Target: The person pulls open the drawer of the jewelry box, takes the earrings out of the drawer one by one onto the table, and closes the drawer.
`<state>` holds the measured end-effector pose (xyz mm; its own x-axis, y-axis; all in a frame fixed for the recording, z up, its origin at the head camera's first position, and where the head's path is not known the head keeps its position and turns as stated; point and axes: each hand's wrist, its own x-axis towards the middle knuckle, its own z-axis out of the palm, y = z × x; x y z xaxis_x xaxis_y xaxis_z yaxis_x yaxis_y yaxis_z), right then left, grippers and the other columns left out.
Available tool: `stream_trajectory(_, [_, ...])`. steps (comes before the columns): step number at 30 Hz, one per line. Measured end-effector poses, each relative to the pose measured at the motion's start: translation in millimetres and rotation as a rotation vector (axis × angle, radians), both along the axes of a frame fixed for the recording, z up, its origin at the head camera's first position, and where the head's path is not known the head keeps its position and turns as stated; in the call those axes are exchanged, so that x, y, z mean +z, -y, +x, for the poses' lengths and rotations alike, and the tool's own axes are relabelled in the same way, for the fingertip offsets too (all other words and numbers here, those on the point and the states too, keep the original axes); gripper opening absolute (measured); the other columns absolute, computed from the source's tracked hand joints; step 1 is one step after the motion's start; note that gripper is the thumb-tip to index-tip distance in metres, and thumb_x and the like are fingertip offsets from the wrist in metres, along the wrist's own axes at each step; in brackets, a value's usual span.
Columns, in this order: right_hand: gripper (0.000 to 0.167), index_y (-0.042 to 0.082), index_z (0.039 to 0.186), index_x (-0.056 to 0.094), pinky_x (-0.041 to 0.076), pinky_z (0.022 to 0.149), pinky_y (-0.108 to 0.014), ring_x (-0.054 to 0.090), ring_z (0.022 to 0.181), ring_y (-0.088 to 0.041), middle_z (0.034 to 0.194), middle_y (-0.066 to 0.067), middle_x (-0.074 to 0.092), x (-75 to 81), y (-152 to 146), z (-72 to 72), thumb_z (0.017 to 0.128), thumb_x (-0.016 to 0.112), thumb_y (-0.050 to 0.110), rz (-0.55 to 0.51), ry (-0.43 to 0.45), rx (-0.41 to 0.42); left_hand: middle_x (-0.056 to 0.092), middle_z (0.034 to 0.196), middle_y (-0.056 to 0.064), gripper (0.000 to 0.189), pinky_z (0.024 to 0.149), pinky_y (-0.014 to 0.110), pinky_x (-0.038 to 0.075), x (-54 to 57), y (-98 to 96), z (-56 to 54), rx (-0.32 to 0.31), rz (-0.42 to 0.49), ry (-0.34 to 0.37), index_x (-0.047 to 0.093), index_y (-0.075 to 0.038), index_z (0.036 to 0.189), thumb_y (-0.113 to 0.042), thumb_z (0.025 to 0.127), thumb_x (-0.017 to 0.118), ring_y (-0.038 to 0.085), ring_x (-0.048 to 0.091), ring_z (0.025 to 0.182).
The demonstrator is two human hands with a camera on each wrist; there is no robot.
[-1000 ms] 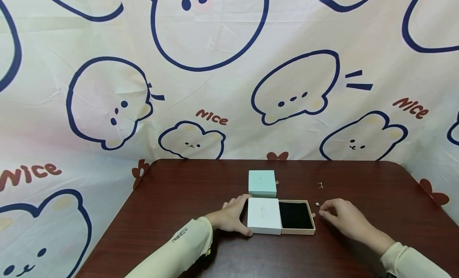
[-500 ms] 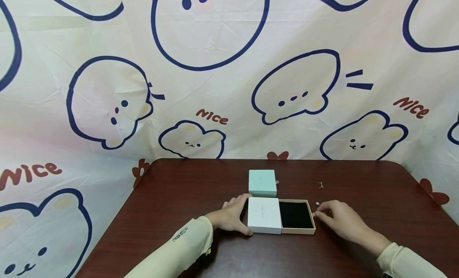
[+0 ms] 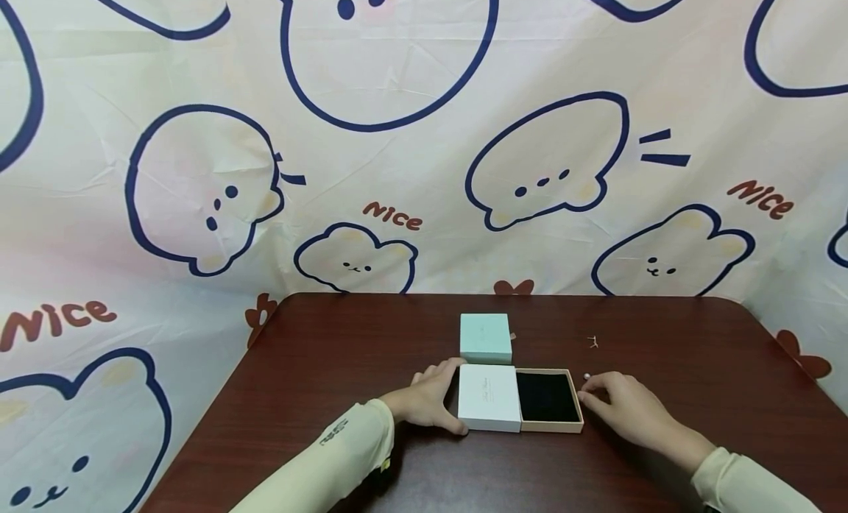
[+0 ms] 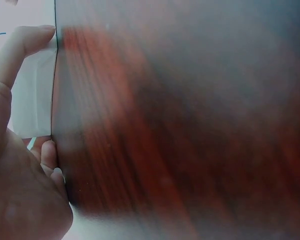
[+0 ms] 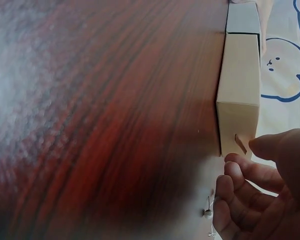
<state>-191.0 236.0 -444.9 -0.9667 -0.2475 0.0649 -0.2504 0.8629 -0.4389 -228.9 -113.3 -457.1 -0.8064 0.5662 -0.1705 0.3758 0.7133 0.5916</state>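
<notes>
- On the dark wood table [image 3: 331, 366], head view: a white sleeve [image 3: 489, 397] sits at centre front with its tan drawer [image 3: 548, 400] slid out to the right, black lining showing.
- Left hand [image 3: 426, 402] braces the sleeve's left side, thumb along the near corner, fingers lightly curled against the far corner; it holds the sleeve steady, not lifting it.
- Right hand [image 3: 623, 407] is at the drawer's right end, fingertips at the small pull tab; fingers curled, whether they actually pinch the tab cannot be told here.
- A small pearl stud [image 3: 586, 377] lies just beside the right fingertips, on the table. A tiny earring piece [image 3: 592, 341] lies farther back, apart.
- A mint box [image 3: 486, 338] sits just behind the sleeve, closed, nearly touching it.
- Cartoon bear cloth [image 3: 199, 189] hangs behind the table.
- Left wrist view: blurred table [image 4: 190, 130]; left hand [image 4: 17, 165] with thumb and finger set on the white sleeve [image 4: 37, 95], gripping its edges.
- Right wrist view: tan drawer [image 5: 239, 95] seen end-on, its pull tab [image 5: 240, 143] between thumb and fingers of the right hand [image 5: 260, 190]; fingers curled close, contact with the tab not clear.
- The pearl stud [image 5: 208, 212] lies on the table [image 5: 100, 110] by the fingers.
</notes>
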Motion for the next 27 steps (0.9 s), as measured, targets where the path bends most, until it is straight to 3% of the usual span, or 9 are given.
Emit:
stream_trajectory(15, [0.009, 0.017, 0.094, 0.077, 0.047, 0.066, -0.034, 0.059, 0.071, -0.006, 0.117, -0.017, 0.074, -3.3, 1.1, -1.1, 0.095, 0.069, 0.021, -0.003, 0.012, -0.009, 0.040, 0.154, -0.002, 0.109, 0.100, 0.037, 0.027, -0.2, 0.3, 0.8, 0.004, -0.004, 0.007, 0.024, -0.020, 0.156, -0.042, 0.071, 0.089, 0.019, 0.040, 0.129])
stream_trajectory(20, [0.009, 0.017, 0.094, 0.077, 0.051, 0.070, -0.038, 0.069, 0.086, -0.015, 0.116, -0.016, 0.075, -4.5, 1.1, -1.0, 0.095, 0.069, 0.020, 0.001, 0.003, -0.006, 0.040, 0.153, -0.002, 0.109, 0.099, 0.037, 0.027, -0.8, 0.5, 0.8, 0.002, -0.005, 0.006, 0.023, -0.021, 0.156, -0.042, 0.071, 0.088, 0.019, 0.040, 0.129])
stream_trajectory(27, [0.009, 0.016, 0.093, 0.077, 0.055, 0.075, -0.044, 0.072, 0.097, -0.025, 0.113, -0.014, 0.076, -5.8, 1.0, -0.7, 0.094, 0.069, 0.018, -0.012, -0.009, 0.007, 0.043, 0.150, -0.002, 0.108, 0.096, 0.035, 0.027, -0.3, 0.4, 1.0, -0.003, -0.005, 0.000, 0.025, -0.020, 0.155, -0.041, 0.070, 0.089, 0.017, 0.041, 0.125])
